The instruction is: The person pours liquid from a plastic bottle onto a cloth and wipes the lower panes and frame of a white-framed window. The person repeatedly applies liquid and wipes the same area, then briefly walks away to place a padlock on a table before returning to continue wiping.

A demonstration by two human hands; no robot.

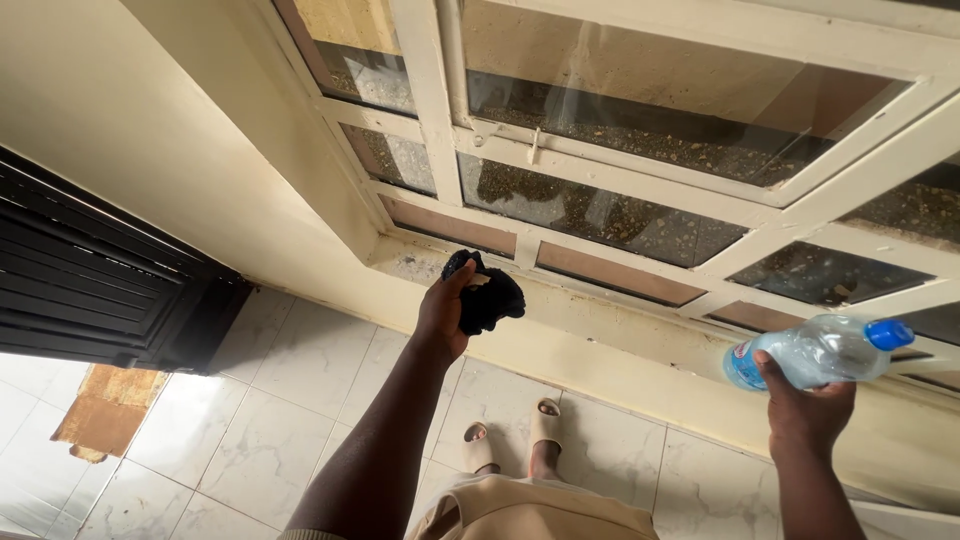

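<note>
Left hand (445,310) clutched black cloth (485,295) over sill (610,320); soft, light, bunched anywhere. Right hand (810,410) gripped bottle (815,352) mid-body; thin plastic, likely light, crushable.

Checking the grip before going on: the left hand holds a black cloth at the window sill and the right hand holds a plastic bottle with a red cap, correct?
Not quite. The head view shows the plastic bottle in the right hand has a blue cap, not red. The left hand does hold the black cloth at the window sill.
</note>
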